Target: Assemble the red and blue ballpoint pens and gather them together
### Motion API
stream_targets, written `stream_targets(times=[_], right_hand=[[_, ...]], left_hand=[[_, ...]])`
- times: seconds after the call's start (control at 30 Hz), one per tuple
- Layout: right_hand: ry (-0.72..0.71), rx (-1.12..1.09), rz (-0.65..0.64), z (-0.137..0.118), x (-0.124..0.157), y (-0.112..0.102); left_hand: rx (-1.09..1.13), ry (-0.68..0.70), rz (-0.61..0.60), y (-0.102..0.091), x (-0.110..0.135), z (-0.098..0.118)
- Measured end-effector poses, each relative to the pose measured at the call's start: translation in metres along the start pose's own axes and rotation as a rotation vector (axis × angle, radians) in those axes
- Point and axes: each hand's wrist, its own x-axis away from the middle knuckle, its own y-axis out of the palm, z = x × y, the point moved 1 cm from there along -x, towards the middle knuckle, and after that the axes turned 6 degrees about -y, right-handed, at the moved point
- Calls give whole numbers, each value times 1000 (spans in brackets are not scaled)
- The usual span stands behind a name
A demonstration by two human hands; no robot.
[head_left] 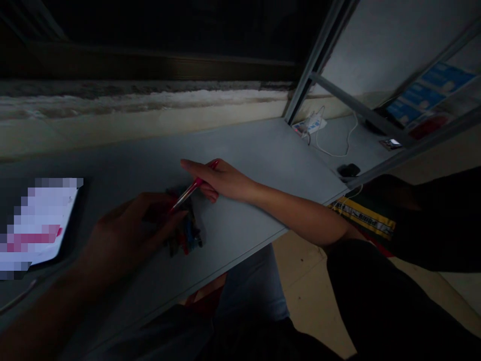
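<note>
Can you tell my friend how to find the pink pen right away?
Find the long grey desk by the wall. Near its front edge, a brightly lit hand and a shadowy hand meet above a small, colourful heap. The pink pen slants between them, the only thin, shiny stick there, pink on top with a silvery tip.

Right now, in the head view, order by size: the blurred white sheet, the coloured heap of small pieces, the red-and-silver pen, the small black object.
1. Blurred white sheet: largest.
2. Coloured heap of small pieces and red-and-silver pen: look alike, unranked.
3. Small black object: smallest, though farther from the camera.
</note>
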Motion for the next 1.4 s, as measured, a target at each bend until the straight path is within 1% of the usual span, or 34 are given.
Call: stream_targets(times=[0.07, 0.2, 0.3, 0.37, 0.43, 0.53, 0.7, 0.73, 0.87, 1.0, 1.13, 1.2, 1.3, 1.4], right_hand=[[13, 4, 0, -1, 0, 1], [-1, 22, -31, -1, 1, -1], [-40, 35, -41, 3, 0, -3], [-61, 62, -42, 6, -1, -4], [-79, 97, -46, 7, -1, -5], [-129, 162, -63, 4, 0, -8], [-299, 266, -224, -8, 5, -15], [-315, 259, -256, -9, 5, -17], [-351, 179, -378, -7, 4, -22], [-395, 158, -461, 0, -1, -25], [-461, 162, -477, 3, -3, -29], [-461, 190, -478, 3, -4, -31], [-418, 198, -465, 4, -6, -33], [-324, 206, -383, 6, -10, -33]], left_hand=[[-46, 27, 40, 1, 1, 1], [-149, 179, 101, 0, 1, -1], [-217, 231, 81, 0, 1, -6], [-225, 239, 30, 1, 0, -10], [-184, 220, -28, 3, -1, -12], [-86, 135, -98, 8, -2, -14], [53, -2, -292, 16, -2, -16], [64, -12, -305, 16, -2, -15], [87, -24, -282, 12, -5, -13], [128, -27, -342, 6, -10, -13], [200, -39, -424, 1, -12, -19], [232, -59, -435, -2, -12, -22], [252, -89, -386, -6, -13, -22], [230, -67, -367, -5, -14, -21]])
